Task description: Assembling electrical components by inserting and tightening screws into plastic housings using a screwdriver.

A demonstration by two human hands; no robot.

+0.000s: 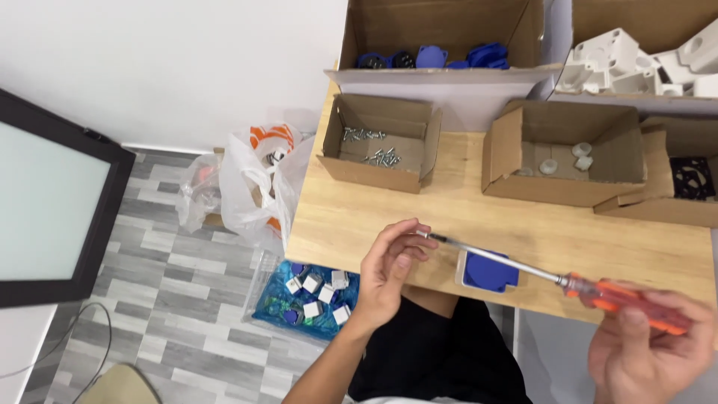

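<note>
Nearest the camera, the right hand (649,352) is clenched around the orange handle of a screwdriver (591,290), whose long metal shaft runs up and to the left across the front of the bench (351,217). The left hand (387,271) is half curled, its fingertips (419,241) pinching the tip of the shaft; whether a screw sits there is too small to tell. Under the shaft, at the bench's front edge, lies a blue socket cover in a white frame (488,271).

Below the bench's left corner, on the grey wood-pattern floor (157,299), a clear tray (307,299) holds small white and blue pieces. Beside it stands a crumpled white plastic bag (254,179), and a dark-framed panel (52,209) leans at the far left.

The bench top is pale wood. Further back on it sit open cardboard boxes: one with loose screws (374,146), one with a few small white caps (565,161), and one at the right edge holding a black grid part (692,178). Behind these, against the white wall (164,67), a larger box holds blue covers (441,56) and another holds white plastic housings (643,60).
</note>
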